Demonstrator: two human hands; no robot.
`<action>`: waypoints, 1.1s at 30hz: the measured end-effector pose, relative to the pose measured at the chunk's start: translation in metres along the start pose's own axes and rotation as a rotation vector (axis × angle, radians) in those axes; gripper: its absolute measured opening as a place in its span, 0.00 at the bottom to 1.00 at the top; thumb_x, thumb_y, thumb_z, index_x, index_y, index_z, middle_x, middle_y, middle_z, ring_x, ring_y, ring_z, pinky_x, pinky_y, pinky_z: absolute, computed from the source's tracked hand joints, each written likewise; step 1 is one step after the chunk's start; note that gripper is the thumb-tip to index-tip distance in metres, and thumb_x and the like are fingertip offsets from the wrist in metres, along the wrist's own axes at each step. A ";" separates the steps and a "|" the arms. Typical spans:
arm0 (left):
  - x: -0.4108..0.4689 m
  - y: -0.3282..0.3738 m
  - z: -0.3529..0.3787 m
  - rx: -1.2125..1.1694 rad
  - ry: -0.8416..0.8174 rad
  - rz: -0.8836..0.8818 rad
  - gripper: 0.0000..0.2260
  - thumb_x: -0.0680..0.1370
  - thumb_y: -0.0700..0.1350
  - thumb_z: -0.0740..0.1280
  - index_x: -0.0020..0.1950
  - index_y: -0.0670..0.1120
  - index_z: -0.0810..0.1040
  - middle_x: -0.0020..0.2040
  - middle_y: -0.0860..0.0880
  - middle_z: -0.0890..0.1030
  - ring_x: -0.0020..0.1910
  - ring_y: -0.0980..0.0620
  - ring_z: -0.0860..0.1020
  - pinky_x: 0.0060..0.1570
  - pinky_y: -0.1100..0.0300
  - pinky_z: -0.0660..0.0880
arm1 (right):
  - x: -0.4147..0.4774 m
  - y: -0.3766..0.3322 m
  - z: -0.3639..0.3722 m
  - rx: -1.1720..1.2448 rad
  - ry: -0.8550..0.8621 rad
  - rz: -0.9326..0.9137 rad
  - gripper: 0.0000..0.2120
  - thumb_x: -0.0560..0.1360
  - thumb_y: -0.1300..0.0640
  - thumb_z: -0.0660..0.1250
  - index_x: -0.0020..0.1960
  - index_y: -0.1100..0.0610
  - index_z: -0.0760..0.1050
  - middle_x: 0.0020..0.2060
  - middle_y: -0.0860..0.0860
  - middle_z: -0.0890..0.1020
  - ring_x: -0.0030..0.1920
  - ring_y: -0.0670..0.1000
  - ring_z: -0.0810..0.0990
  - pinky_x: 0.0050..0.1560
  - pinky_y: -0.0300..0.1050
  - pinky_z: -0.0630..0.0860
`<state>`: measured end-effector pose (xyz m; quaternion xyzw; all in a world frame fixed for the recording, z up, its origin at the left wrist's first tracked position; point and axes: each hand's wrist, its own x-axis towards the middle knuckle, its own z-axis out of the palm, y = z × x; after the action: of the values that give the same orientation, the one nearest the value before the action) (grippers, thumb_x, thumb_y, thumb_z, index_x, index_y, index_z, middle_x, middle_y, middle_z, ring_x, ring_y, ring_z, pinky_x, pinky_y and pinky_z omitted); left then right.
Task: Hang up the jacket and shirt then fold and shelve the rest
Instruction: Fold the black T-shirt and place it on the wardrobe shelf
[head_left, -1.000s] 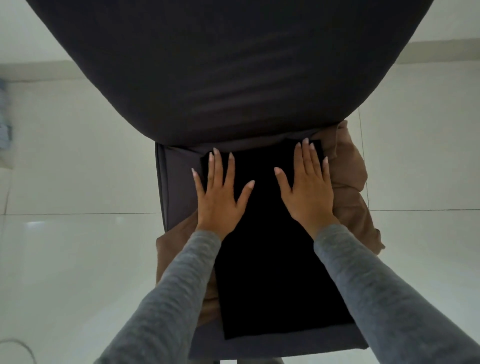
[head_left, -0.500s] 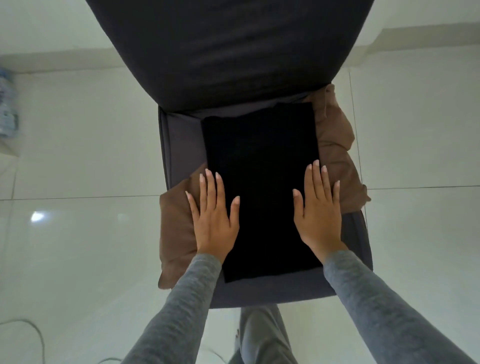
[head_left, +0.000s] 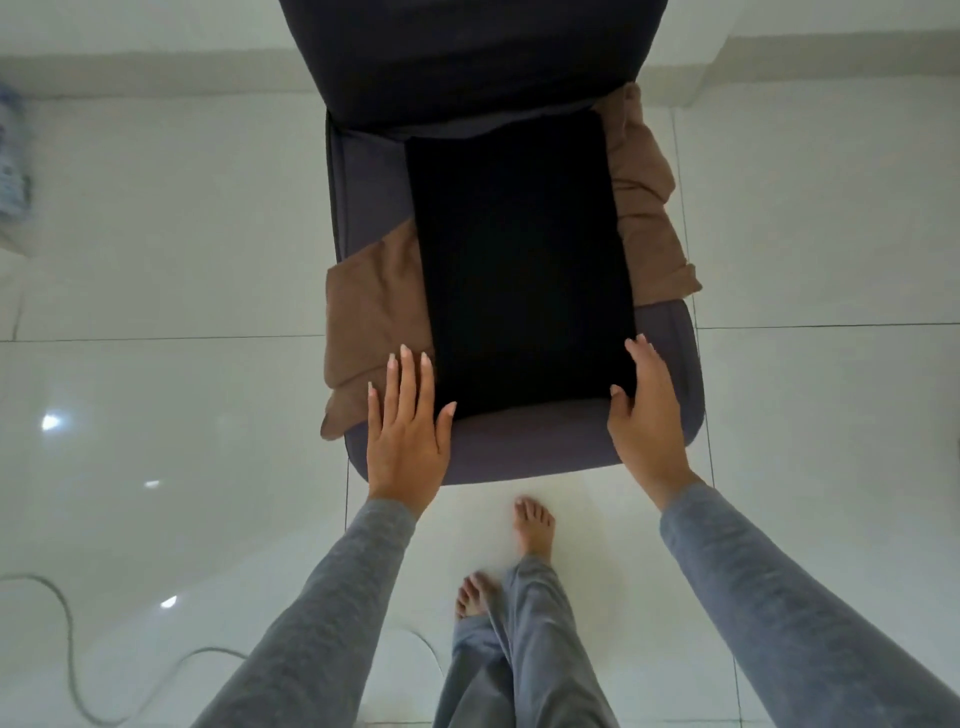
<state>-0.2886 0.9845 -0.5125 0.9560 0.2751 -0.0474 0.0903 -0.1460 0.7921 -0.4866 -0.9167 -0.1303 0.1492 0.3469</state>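
Lengthwise, the folded black garment (head_left: 519, 270) runs from the chair seat's (head_left: 545, 447) front toward its back, atop a brown garment (head_left: 374, 301). The left hand (head_left: 408, 431) and right hand (head_left: 647, 421) flank its near short end, fingers straight, gripping nothing, and look equally near for the next fold.

Flat black folded cloth (head_left: 519, 260) over crumpled brown cloth (head_left: 374, 301) on a dark grey chair seat (head_left: 530, 447). Left hand (head_left: 408, 436) flat at its near left corner, right hand (head_left: 647, 421) at the right.
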 end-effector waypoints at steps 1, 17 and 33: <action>-0.002 0.003 -0.003 -0.026 0.024 -0.016 0.24 0.82 0.51 0.50 0.75 0.40 0.59 0.75 0.41 0.60 0.74 0.44 0.58 0.71 0.45 0.57 | 0.001 -0.004 -0.003 0.030 0.046 0.051 0.22 0.77 0.67 0.61 0.71 0.61 0.65 0.68 0.55 0.69 0.70 0.52 0.66 0.67 0.36 0.60; 0.025 0.075 -0.047 -0.348 -0.191 0.207 0.39 0.75 0.54 0.66 0.77 0.49 0.45 0.78 0.49 0.47 0.76 0.44 0.39 0.72 0.51 0.36 | 0.029 -0.085 -0.048 0.611 -0.203 0.539 0.05 0.76 0.55 0.66 0.51 0.55 0.76 0.43 0.48 0.80 0.35 0.45 0.76 0.35 0.36 0.69; 0.071 0.093 -0.304 -1.280 0.055 -0.301 0.12 0.79 0.57 0.60 0.42 0.53 0.76 0.44 0.53 0.80 0.48 0.51 0.79 0.53 0.55 0.75 | -0.039 -0.208 -0.123 0.909 -0.329 0.562 0.23 0.79 0.42 0.56 0.60 0.59 0.75 0.59 0.53 0.79 0.61 0.52 0.75 0.59 0.49 0.70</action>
<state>-0.1664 1.0043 -0.2116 0.6654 0.3820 0.1378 0.6264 -0.1656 0.8560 -0.2512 -0.6390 0.1442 0.4185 0.6291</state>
